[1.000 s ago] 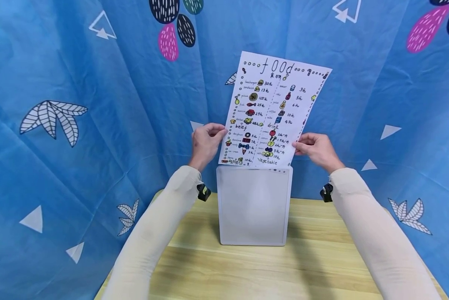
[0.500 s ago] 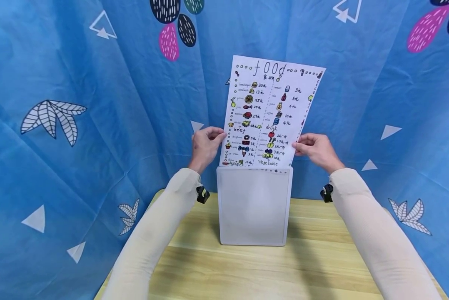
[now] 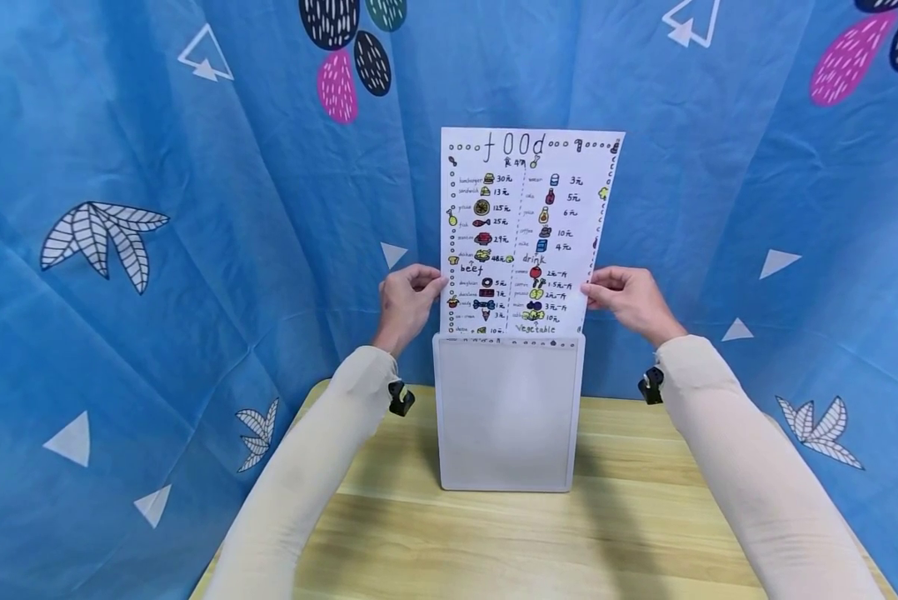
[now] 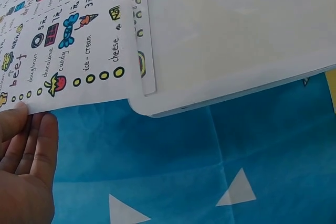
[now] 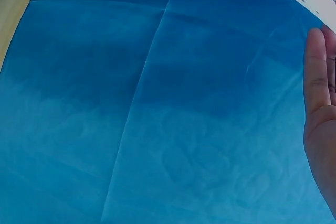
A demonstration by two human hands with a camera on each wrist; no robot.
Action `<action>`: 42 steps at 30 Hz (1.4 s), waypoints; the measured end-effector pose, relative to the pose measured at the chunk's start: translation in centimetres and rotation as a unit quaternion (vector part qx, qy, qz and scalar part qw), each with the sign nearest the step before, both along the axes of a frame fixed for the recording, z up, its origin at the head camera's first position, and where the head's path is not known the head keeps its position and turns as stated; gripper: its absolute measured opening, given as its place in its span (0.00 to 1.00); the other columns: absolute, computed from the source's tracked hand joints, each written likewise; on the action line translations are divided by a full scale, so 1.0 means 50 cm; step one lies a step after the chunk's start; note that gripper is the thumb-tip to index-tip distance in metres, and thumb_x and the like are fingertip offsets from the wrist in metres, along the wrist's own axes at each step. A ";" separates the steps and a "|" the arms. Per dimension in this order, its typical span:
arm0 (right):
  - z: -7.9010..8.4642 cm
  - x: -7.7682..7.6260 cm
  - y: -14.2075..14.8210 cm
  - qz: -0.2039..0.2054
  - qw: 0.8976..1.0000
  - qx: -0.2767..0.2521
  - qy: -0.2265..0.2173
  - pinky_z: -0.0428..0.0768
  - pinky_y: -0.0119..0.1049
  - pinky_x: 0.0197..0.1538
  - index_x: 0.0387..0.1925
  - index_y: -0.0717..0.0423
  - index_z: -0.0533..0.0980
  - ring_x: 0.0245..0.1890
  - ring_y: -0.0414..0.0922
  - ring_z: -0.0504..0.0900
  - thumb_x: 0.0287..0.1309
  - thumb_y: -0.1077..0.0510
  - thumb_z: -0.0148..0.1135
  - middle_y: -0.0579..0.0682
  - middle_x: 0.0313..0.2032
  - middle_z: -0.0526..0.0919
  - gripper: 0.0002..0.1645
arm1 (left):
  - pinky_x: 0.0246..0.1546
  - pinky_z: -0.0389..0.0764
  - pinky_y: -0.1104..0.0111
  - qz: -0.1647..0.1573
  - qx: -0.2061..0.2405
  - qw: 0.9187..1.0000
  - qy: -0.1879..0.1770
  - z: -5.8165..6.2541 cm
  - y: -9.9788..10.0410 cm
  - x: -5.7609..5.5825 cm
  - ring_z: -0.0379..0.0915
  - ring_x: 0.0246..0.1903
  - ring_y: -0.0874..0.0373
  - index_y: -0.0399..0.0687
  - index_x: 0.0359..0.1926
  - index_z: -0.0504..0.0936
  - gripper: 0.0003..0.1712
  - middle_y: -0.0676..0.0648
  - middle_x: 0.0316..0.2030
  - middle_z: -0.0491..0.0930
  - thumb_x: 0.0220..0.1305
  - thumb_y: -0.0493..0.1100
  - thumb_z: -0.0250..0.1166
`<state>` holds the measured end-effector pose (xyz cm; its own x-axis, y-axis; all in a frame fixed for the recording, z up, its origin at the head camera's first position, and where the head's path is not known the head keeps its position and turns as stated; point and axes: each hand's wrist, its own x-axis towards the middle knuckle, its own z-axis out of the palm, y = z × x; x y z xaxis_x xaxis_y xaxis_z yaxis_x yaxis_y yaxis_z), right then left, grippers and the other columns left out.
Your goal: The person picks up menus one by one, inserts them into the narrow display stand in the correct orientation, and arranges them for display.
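Observation:
A hand-drawn paper menu (image 3: pixel 520 225), headed "food" with coloured drawings and prices, stands upright in the head view. Its bottom strip sits inside a pale, translucent-fronted display frame (image 3: pixel 505 417) that stands on the table. My left hand (image 3: pixel 407 304) pinches the menu's left edge between thumb and fingers, a little above the frame. On the opposite edge my right hand (image 3: pixel 629 300) pinches the paper at about the same height. The left wrist view shows the sheet's lower border (image 4: pixel 147 51) behind the frame's clear front. Only part of the right hand (image 5: pixel 320 87) appears in its wrist view.
The frame stands on a light wood-grain table (image 3: pixel 509 542). Close behind rises a blue curtain (image 3: pixel 269 167) printed with leaves, triangles and drops, which also wraps both sides. A small black device (image 3: pixel 400 398) sits on each wrist.
The menu has slid lower into the frame and its top has swung left, so it stands straighter. My left hand has moved slightly down; the right hand has barely moved.

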<state>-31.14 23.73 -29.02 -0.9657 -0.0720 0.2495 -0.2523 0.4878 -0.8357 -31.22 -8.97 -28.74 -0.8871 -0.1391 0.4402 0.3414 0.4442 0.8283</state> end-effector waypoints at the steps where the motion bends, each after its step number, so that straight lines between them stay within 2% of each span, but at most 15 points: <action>1: 0.001 0.001 0.000 -0.001 1.000 0.001 0.001 0.84 0.31 0.44 0.50 0.68 0.79 0.37 0.44 0.87 0.69 0.55 0.62 0.61 0.46 0.85 0.19 | 0.42 0.84 0.64 0.000 0.002 1.000 -0.002 -0.001 -0.001 0.000 0.82 0.36 0.54 0.40 0.42 0.87 0.09 0.44 0.36 0.86 0.64 0.42 0.70; 8: 0.004 0.000 -0.001 -0.004 1.000 0.000 0.004 0.84 0.36 0.47 0.50 0.68 0.80 0.39 0.49 0.88 0.68 0.55 0.63 0.60 0.45 0.86 0.19 | 0.42 0.84 0.65 -0.003 0.007 1.000 -0.013 -0.007 -0.005 0.002 0.83 0.35 0.54 0.40 0.41 0.87 0.09 0.44 0.36 0.86 0.64 0.41 0.70; 14: 0.006 0.007 -0.003 -0.010 1.000 -0.002 -0.003 0.83 0.40 0.51 0.50 0.66 0.81 0.40 0.49 0.88 0.65 0.50 0.66 0.57 0.45 0.87 0.23 | 0.43 0.84 0.64 -0.008 0.018 0.999 -0.029 -0.013 -0.011 0.003 0.84 0.36 0.50 0.39 0.41 0.86 0.08 0.43 0.36 0.85 0.65 0.40 0.69; 17: 0.007 0.009 -0.004 -0.011 1.000 -0.004 -0.005 0.81 0.44 0.54 0.50 0.65 0.81 0.39 0.46 0.88 0.64 0.49 0.66 0.57 0.45 0.87 0.24 | 0.42 0.84 0.63 -0.010 0.019 0.999 -0.032 -0.018 -0.015 0.004 0.84 0.37 0.49 0.39 0.41 0.86 0.08 0.43 0.36 0.85 0.66 0.40 0.69; 25: 0.007 0.005 -0.005 -0.008 1.000 -0.002 -0.002 0.83 0.38 0.51 0.50 0.65 0.81 0.35 0.38 0.87 0.65 0.50 0.66 0.57 0.45 0.87 0.22 | 0.43 0.84 0.63 -0.010 0.021 0.999 -0.038 -0.026 -0.019 0.006 0.84 0.37 0.51 0.39 0.42 0.86 0.08 0.43 0.37 0.85 0.66 0.40 0.69; 32: 0.003 -0.001 -0.003 -0.001 1.000 0.008 -0.009 0.78 0.50 0.58 0.50 0.66 0.81 0.36 0.40 0.87 0.65 0.49 0.66 0.59 0.45 0.86 0.23 | 0.43 0.84 0.64 -0.004 0.025 0.999 -0.045 -0.032 -0.018 0.002 0.84 0.37 0.50 0.40 0.40 0.86 0.07 0.43 0.36 0.86 0.65 0.40 0.69; 37: -0.002 -0.002 -0.004 0.003 1.000 0.011 -0.009 0.78 0.52 0.58 0.50 0.66 0.81 0.38 0.43 0.88 0.65 0.50 0.66 0.61 0.45 0.86 0.23 | 0.42 0.85 0.64 -0.006 0.025 0.999 -0.045 -0.041 -0.021 -0.001 0.85 0.37 0.49 0.39 0.40 0.86 0.07 0.43 0.36 0.86 0.65 0.39 0.69; 42: -0.004 -0.001 -0.003 0.001 1.000 0.014 -0.016 0.76 0.54 0.60 0.50 0.65 0.81 0.37 0.41 0.87 0.64 0.48 0.67 0.60 0.45 0.86 0.24 | 0.42 0.85 0.64 -0.010 0.022 0.999 -0.046 -0.046 -0.023 -0.002 0.85 0.37 0.49 0.39 0.41 0.86 0.07 0.43 0.36 0.86 0.65 0.39 0.69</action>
<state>-31.20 23.57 -29.19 -0.9731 -0.0801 0.2161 -0.2262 0.5110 -0.8292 -31.30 -10.12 -31.04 -0.9264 -0.1389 0.3499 0.2703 0.4015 0.8751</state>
